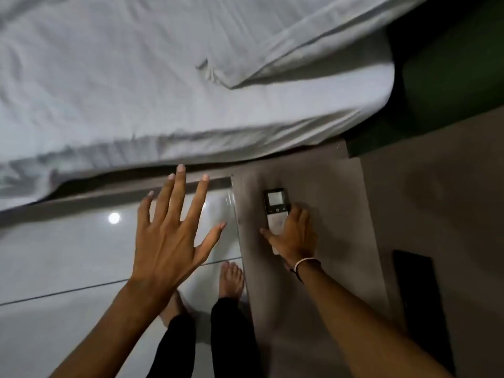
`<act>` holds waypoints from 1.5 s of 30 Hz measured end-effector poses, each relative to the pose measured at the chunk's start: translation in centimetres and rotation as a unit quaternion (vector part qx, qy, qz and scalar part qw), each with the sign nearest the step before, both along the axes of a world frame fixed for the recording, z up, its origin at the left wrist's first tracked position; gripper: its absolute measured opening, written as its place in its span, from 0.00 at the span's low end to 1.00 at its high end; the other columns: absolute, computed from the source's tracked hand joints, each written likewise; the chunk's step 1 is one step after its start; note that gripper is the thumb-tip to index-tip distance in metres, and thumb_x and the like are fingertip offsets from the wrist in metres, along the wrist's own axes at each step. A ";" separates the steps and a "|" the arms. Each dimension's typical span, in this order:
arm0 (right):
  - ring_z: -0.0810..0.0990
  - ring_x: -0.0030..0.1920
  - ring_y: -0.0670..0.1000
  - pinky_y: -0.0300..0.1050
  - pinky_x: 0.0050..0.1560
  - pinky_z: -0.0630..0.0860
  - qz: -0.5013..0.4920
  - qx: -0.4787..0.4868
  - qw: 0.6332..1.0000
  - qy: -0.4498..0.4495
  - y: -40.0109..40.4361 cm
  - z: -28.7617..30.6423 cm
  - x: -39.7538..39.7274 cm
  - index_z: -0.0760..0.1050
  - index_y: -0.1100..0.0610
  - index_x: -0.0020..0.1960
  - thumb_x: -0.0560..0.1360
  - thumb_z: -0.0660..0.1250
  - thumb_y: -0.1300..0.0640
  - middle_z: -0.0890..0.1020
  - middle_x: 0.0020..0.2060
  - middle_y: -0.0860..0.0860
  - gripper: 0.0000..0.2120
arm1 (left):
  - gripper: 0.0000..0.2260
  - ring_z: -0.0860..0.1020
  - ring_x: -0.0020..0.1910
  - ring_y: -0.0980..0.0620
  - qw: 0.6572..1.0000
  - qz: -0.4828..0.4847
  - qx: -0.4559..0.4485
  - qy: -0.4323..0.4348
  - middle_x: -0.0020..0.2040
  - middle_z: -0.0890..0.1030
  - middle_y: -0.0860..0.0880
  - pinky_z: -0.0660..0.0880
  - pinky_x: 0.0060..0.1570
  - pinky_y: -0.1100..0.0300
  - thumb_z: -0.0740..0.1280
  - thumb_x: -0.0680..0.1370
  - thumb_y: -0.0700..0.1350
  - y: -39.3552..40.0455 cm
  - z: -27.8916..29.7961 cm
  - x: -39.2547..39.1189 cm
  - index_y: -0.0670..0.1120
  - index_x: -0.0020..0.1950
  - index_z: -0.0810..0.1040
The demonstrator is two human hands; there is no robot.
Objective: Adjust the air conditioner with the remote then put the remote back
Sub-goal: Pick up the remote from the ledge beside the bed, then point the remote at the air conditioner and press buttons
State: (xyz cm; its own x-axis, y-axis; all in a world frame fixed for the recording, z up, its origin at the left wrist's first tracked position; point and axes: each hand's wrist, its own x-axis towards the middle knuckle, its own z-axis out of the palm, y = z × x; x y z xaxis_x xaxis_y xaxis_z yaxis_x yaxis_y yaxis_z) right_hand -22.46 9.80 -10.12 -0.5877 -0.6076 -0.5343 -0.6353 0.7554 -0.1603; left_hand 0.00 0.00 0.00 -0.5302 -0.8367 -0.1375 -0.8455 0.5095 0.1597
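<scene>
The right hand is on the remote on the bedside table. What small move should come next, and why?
Probably close the right hand around the remote and lift it. The remote lies flat on the bedside table, screen up; the fingers rest over its lower half without clearly gripping it. The left hand is spread open and holds nothing.

One wide-angle head view looks steeply down from standing height. It faces the bed (163, 77) edge, with the floor (68, 255) and counter (327, 214) close below.
</scene>
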 end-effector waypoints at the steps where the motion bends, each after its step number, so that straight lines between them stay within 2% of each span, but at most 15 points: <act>1: 0.74 0.64 0.61 0.59 0.58 0.77 -0.010 -0.024 1.000 0.000 0.2 -0.6 0.0 0.65 0.58 0.72 0.65 0.77 0.37 0.72 0.66 0.59 0.44 | 0.35 0.64 0.78 0.38 1.000 -0.007 0.018 -0.002 0.83 0.56 0.39 0.65 0.71 0.38 0.54 0.80 0.66 0.2 -0.6 -0.2 0.50 0.82 0.53; 5: 0.79 0.57 0.59 0.53 0.48 0.80 -0.099 -0.102 0.987 -0.077 1.3 -2.5 0.3 0.68 0.59 0.67 0.66 0.80 0.48 0.77 0.60 0.58 0.36 | 0.36 0.60 0.80 0.39 0.999 0.000 0.041 -0.023 0.83 0.54 0.40 0.63 0.73 0.38 0.51 0.79 0.67 2.0 -3.3 0.0 0.51 0.82 0.52; 9: 0.80 0.53 0.60 0.46 0.42 0.77 -0.102 -0.112 0.986 -0.076 1.2 -2.1 0.4 0.71 0.60 0.63 0.67 0.80 0.52 0.76 0.58 0.59 0.30 | 0.36 0.58 0.81 0.40 0.999 -0.024 0.025 -0.026 0.83 0.53 0.40 0.62 0.74 0.39 0.51 0.79 0.68 2.6 -3.3 0.2 0.51 0.82 0.51; 12: 0.81 0.50 0.57 0.43 0.38 0.75 -0.096 -0.122 0.984 -0.082 0.4 -0.1 0.2 0.72 0.59 0.62 0.67 0.80 0.53 0.78 0.56 0.58 0.28 | 0.36 0.58 0.81 0.40 0.999 -0.042 0.009 -0.020 0.83 0.54 0.40 0.62 0.74 0.37 0.49 0.79 0.69 1.9 -1.4 0.4 0.51 0.82 0.52; 15: 0.79 0.44 0.53 0.39 0.32 0.72 -0.111 -0.152 0.977 -0.103 -1.3 2.8 0.0 0.72 0.57 0.57 0.65 0.80 0.56 0.80 0.48 0.53 0.26 | 0.36 0.58 0.81 0.40 0.999 -0.041 -0.018 -0.013 0.83 0.54 0.39 0.63 0.75 0.37 0.49 0.79 0.69 0.4 1.6 0.6 0.50 0.82 0.53; 17: 0.82 0.43 0.54 0.44 0.34 0.80 -0.134 -0.192 0.961 -0.146 -3.1 5.9 0.2 0.73 0.57 0.54 0.64 0.80 0.60 0.82 0.45 0.51 0.24 | 0.36 0.57 0.81 0.41 0.998 -0.032 -0.053 0.005 0.83 0.54 0.40 0.62 0.75 0.38 0.50 0.80 0.68 -0.8 4.4 0.9 0.50 0.82 0.53; 19: 0.83 0.41 0.54 0.42 0.35 0.82 -0.161 -0.245 0.936 -0.195 -5.2 9.0 0.6 0.74 0.57 0.51 0.63 0.79 0.66 0.83 0.40 0.50 0.22 | 0.36 0.57 0.81 0.41 0.997 -0.024 -0.073 0.015 0.83 0.54 0.40 0.61 0.74 0.38 0.51 0.80 0.68 -1.9 7.3 1.0 0.51 0.82 0.53; 22: 0.85 0.40 0.53 0.44 0.41 0.84 -0.177 -0.310 0.882 -0.307 -9.1 16.0 1.7 0.75 0.58 0.55 0.62 0.80 0.71 0.85 0.42 0.55 0.26 | 0.35 0.58 0.81 0.40 0.993 -0.005 -0.114 0.033 0.83 0.54 0.40 0.62 0.74 0.37 0.49 0.80 0.68 -3.6 13.0 2.0 0.51 0.82 0.52; 24: 0.86 0.38 0.50 0.42 0.39 0.84 -0.152 -0.340 0.853 -0.366 -11.9 20.9 2.7 0.75 0.57 0.57 0.64 0.80 0.71 0.86 0.44 0.56 0.26 | 0.35 0.59 0.80 0.40 0.989 0.009 -0.141 0.046 0.83 0.54 0.40 0.64 0.73 0.37 0.50 0.80 0.67 -5.0 16.8 2.8 0.51 0.82 0.52; 28: 0.85 0.35 0.55 0.45 0.36 0.84 -0.087 -0.397 0.788 -0.463 -17.5 33.9 5.8 0.76 0.56 0.54 0.76 0.73 0.63 0.85 0.43 0.60 0.10 | 0.34 0.61 0.80 0.40 0.971 0.044 -0.225 0.068 0.83 0.56 0.40 0.65 0.72 0.38 0.52 0.81 0.66 -8.1 26.9 6.0 0.50 0.82 0.54; 32: 0.85 0.35 0.57 0.48 0.38 0.85 -0.003 -0.443 0.738 -0.510 -21.0 47.2 9.8 0.76 0.57 0.57 0.81 0.66 0.58 0.84 0.42 0.61 0.05 | 0.34 0.62 0.80 0.40 0.943 0.085 -0.308 0.096 0.83 0.57 0.40 0.66 0.71 0.38 0.53 0.80 0.66 -10.8 37.6 10.6 0.50 0.82 0.56; 36: 0.87 0.36 0.55 0.48 0.38 0.86 0.065 -0.468 0.721 -0.507 -22.9 57.1 14.4 0.76 0.55 0.58 0.82 0.65 0.56 0.87 0.41 0.57 0.06 | 0.34 0.67 0.77 0.39 0.918 0.127 -0.362 0.101 0.81 0.62 0.39 0.67 0.69 0.38 0.53 0.80 0.67 -12.6 46.6 14.2 0.49 0.81 0.60; 40: 0.87 0.36 0.56 0.54 0.41 0.86 0.115 -0.492 0.699 -0.506 -24.2 66.4 19.7 0.77 0.58 0.58 0.82 0.65 0.55 0.86 0.45 0.63 0.08 | 0.34 0.69 0.76 0.39 0.890 0.172 -0.409 0.100 0.80 0.65 0.39 0.69 0.67 0.37 0.53 0.79 0.67 -12.6 55.5 18.9 0.50 0.80 0.61; 45: 0.83 0.30 0.59 0.51 0.32 0.84 0.151 -0.514 0.650 -0.540 -24.3 76.2 25.9 0.76 0.64 0.54 0.82 0.65 0.60 0.82 0.40 0.66 0.07 | 0.34 0.68 0.76 0.40 0.851 0.224 -0.468 0.084 0.80 0.64 0.39 0.68 0.67 0.36 0.53 0.79 0.66 -11.1 63.6 24.8 0.50 0.80 0.61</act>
